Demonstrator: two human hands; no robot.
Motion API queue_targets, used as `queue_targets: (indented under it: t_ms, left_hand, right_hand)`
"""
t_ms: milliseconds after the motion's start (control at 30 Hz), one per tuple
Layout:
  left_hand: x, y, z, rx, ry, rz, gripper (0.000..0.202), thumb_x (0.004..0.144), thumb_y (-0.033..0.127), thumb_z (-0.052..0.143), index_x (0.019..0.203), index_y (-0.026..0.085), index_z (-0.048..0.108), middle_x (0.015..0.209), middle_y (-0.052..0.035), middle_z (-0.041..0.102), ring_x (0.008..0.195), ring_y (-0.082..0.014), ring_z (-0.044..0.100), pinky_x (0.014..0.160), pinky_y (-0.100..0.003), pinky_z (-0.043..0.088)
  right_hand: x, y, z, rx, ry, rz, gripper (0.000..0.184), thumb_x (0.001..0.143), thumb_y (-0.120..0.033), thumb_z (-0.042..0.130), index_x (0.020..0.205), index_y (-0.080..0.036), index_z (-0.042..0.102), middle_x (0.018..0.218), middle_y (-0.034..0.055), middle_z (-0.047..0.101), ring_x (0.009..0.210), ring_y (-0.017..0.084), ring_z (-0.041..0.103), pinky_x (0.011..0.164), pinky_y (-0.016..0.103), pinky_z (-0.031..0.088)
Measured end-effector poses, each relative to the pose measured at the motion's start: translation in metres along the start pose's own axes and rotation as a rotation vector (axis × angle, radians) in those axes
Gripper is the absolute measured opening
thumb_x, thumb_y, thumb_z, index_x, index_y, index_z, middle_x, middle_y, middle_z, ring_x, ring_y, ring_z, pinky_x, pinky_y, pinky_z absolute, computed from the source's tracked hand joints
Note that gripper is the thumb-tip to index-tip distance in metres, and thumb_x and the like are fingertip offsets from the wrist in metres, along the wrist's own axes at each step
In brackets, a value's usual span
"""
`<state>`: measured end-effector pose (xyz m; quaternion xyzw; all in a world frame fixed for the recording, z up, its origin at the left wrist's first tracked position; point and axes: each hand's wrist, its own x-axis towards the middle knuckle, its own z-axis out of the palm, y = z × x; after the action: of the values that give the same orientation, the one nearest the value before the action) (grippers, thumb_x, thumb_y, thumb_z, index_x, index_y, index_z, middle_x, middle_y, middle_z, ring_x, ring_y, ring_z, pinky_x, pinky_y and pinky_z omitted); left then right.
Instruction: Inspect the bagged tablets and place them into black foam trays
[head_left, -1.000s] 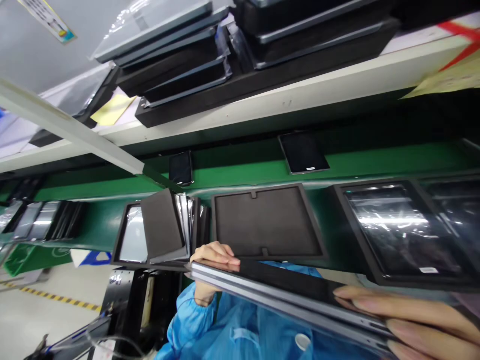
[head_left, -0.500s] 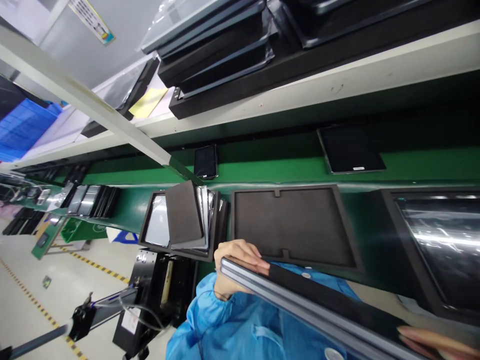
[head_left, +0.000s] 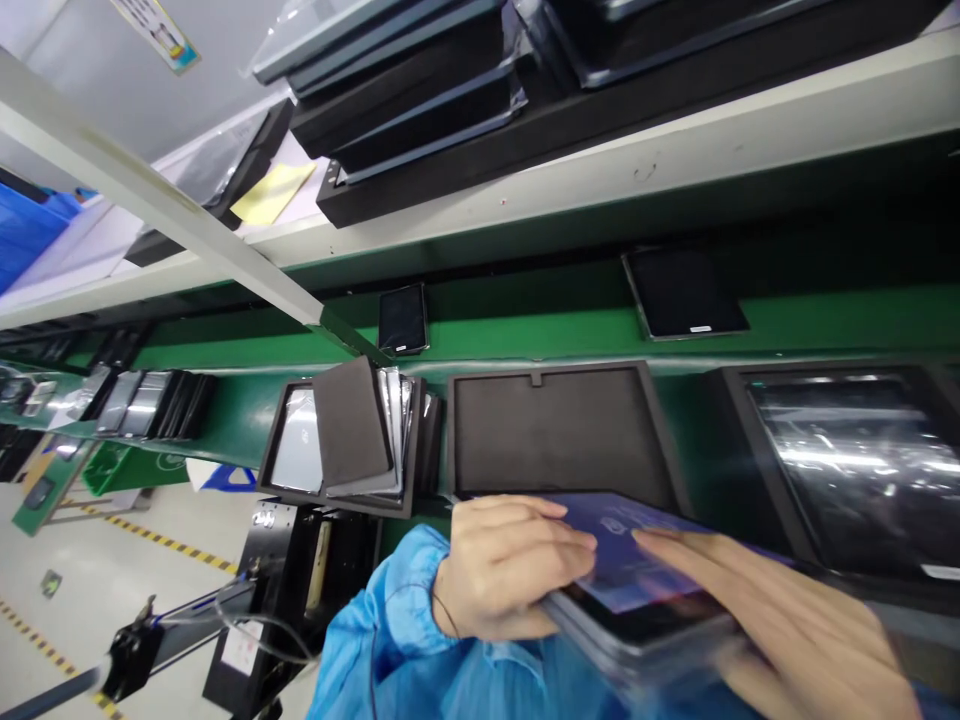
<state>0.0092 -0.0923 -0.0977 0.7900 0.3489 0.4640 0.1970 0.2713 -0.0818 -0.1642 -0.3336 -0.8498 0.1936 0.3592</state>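
At the green bench, the tablet [head_left: 637, 550] has changed attitude. In the earlier views it showed only its thin metal edges, with the hands well apart along its length. It now lies turned with its blue-lit screen facing up toward the head camera, and a dark edge runs along its near side. The slab is held just in front of the bench, overlapping the near rim of a foam tray [head_left: 660, 440].

The hands have closed together, and both are clamped on the tablet. The left hand [head_left: 510, 570] comes in from the lower left, its wrist in a blue sleeve [head_left: 375, 640], and wraps the tablet's left end. The right hand [head_left: 780, 620] comes in from the lower right, with its fingers laid across the screen toward the left hand. Blur on this hand and the tablet's lower part hides the exact finger placement.

Left of the foam tray, a second tray [head_left: 274, 430] holds a stack of tablets [head_left: 394, 430] and a grey foam sheet [head_left: 349, 420]. A black tablet [head_left: 682, 295] lies on the bench beyond, and stacked trays [head_left: 420, 90] sit on the shelf [head_left: 600, 190] above.
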Motion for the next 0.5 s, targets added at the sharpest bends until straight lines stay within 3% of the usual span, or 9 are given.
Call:
queue_targets:
  t_ms: [100, 167, 233, 300, 400, 500]
  left_hand:
    - [0.013, 0.012, -0.005, 0.014, -0.068, -0.106, 0.020, 0.096, 0.029, 0.069, 0.108, 0.013, 0.073, 0.092, -0.0126, 0.083, 0.082, -0.0244, 0.081, 0.111, -0.042, 0.055]
    - [0.011, 0.011, -0.011, 0.036, -0.021, -0.233, 0.037, 0.082, 0.030, 0.085, 0.115, 0.018, 0.073, 0.095, -0.0101, 0.083, 0.091, -0.0279, 0.080, 0.123, -0.052, 0.042]
    - [0.001, -0.001, -0.014, 0.037, 0.006, -0.334, 0.052, 0.072, 0.034, 0.092, 0.118, 0.021, 0.072, 0.104, -0.0105, 0.082, 0.104, -0.0316, 0.078, 0.127, -0.059, 0.032]
    - [-0.015, -0.018, -0.011, -0.074, 0.017, -0.436, 0.047, 0.075, 0.035, 0.090, 0.116, 0.021, 0.072, 0.111, -0.0113, 0.081, 0.109, -0.0319, 0.077, 0.125, -0.061, 0.034]
    - [-0.038, -0.042, 0.011, -0.365, 0.110, -0.632, 0.024, 0.086, 0.035, 0.081, 0.102, 0.020, 0.075, 0.101, -0.0102, 0.083, 0.100, -0.0275, 0.079, 0.117, -0.056, 0.046]
    - [-0.050, -0.053, 0.047, -0.626, 0.172, -0.768, 0.027, 0.088, 0.045, 0.078, 0.094, 0.018, 0.080, 0.094, -0.0116, 0.083, 0.096, -0.0276, 0.080, 0.116, -0.054, 0.047]
  right_hand:
    - [0.021, 0.003, 0.004, 0.160, 0.054, -0.058, 0.034, 0.090, -0.006, 0.050, 0.113, -0.020, 0.071, 0.102, 0.0070, 0.081, 0.095, 0.021, 0.079, 0.084, 0.027, 0.064]
    - [0.029, 0.002, 0.002, 0.248, 0.120, -0.004, 0.026, 0.097, -0.010, 0.050, 0.105, -0.021, 0.072, 0.094, 0.0070, 0.081, 0.088, 0.022, 0.080, 0.077, 0.028, 0.066]
    - [0.031, 0.001, -0.002, 0.323, 0.171, 0.065, 0.025, 0.105, -0.021, 0.049, 0.104, -0.023, 0.074, 0.089, 0.0065, 0.082, 0.083, 0.023, 0.081, 0.072, 0.030, 0.068]
    - [0.027, 0.002, -0.005, 0.390, 0.236, 0.131, 0.026, 0.107, -0.032, 0.051, 0.104, -0.026, 0.076, 0.088, 0.0067, 0.082, 0.081, 0.026, 0.081, 0.071, 0.034, 0.069]
    - [0.012, 0.009, -0.006, 0.486, 0.322, 0.203, 0.024, 0.103, -0.039, 0.057, 0.105, -0.028, 0.079, 0.087, 0.0071, 0.082, 0.079, 0.031, 0.080, 0.069, 0.043, 0.070]
    - [-0.006, 0.021, -0.001, 0.561, 0.329, 0.229, 0.023, 0.097, -0.036, 0.062, 0.109, -0.030, 0.080, 0.089, 0.0086, 0.081, 0.081, 0.036, 0.079, 0.069, 0.053, 0.070]
